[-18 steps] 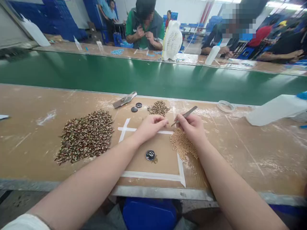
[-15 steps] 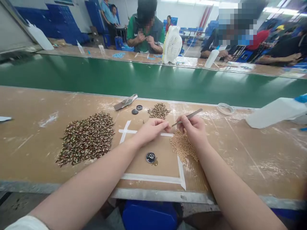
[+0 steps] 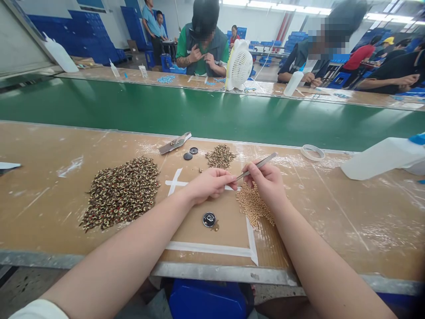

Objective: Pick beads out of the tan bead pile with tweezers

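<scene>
My right hand (image 3: 265,179) is closed around metal tweezers (image 3: 257,165), their tips meeting the fingertips of my left hand (image 3: 215,182). My left hand is pinched shut, and whatever tiny piece it holds is too small to make out. Just below my right hand spreads a pile of small tan beads (image 3: 253,206). Beyond my left hand lies a small heap of dark-and-cream pieces (image 3: 220,156). A small round tin with shiny black content (image 3: 209,219) sits on the board between my forearms. To the left is a large pile of dark, curved pieces with cream edges (image 3: 122,190).
White tape strips (image 3: 212,249) mark the cardboard-covered table. Two dark discs (image 3: 187,156) and a scrap strip (image 3: 175,143) lie near the green belt (image 3: 199,108). A ring lid (image 3: 312,153) and a white bottle (image 3: 381,157) are at right. Co-workers sit across, beside a fan (image 3: 239,64).
Both hands have shifted very slightly, and the tweezers' tips remain at my left fingertips. The view has tilted a little.
</scene>
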{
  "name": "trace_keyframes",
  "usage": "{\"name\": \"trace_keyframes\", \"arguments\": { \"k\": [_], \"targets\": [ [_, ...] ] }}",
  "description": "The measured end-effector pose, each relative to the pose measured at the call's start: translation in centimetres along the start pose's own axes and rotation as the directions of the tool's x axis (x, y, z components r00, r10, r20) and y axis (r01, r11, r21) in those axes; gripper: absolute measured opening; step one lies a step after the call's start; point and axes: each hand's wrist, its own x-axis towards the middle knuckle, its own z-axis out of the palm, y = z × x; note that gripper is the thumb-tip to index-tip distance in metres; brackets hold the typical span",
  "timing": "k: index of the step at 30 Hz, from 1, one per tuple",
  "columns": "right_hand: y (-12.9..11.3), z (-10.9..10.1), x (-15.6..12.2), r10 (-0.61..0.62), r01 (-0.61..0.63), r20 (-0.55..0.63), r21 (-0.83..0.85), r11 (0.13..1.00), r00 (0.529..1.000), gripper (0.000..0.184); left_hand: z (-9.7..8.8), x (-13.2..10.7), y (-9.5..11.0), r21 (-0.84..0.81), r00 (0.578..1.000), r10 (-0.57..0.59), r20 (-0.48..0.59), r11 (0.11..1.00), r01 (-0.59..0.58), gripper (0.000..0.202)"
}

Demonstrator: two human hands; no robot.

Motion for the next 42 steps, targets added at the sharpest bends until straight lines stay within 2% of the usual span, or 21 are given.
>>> {"name": "trace_keyframes", "arguments": {
  "k": [3, 6, 18, 26, 31, 36, 42],
  "targets": [
    [0.4, -0.1, 0.1, 0.005, -0.002, -0.056, 0.047, 0.999, 0.998, 0.033, 0.3, 0.0, 0.1, -0.119, 0.999, -0.034, 0.031, 0.992, 0.038, 0.026],
    [0.6, -0.2, 0.1, 0.013, -0.007, -0.075, 0.082, 0.997, 0.997, 0.033, 0.3, 0.1, 0.1, -0.172, 0.998, -0.043, 0.049, 0.984, 0.050, 0.026],
    [0.2, 0.2, -0.3, -0.019, 0.024, -0.103, 0.047, 0.999, 0.994, 0.032, 0.4, 0.2, 0.1, -0.197, 0.998, -0.035, 0.044, 0.979, 0.043, 0.028],
    [0.3, 0.6, -0.5, -0.034, 0.046, -0.123, 0.091, 0.995, 0.992, 0.031, 0.2, 0.3, 0.1, -0.258, 0.998, -0.052, 0.041, 0.964, 0.061, 0.028],
    [0.0, 0.6, -1.0, -0.164, 0.165, -0.147, -0.006, 0.986, 0.975, 0.026, 0.4, 0.1, -0.1, -0.424, 0.998, -0.053, 0.046, 0.903, 0.068, 0.022],
    [-0.4, 0.7, -1.5, -0.351, 0.340, -0.083, -0.126, 0.932, 0.933, 0.019, 0.6, 0.0, -0.1, -0.497, 0.997, -0.061, 0.053, 0.864, 0.079, 0.020],
    [-0.2, 0.6, -1.5, -0.398, 0.388, -0.012, -0.193, 0.901, 0.917, 0.015, 0.6, 0.0, 0.0, -0.514, 0.996, -0.061, 0.065, 0.854, 0.086, 0.018]
  ]
}}
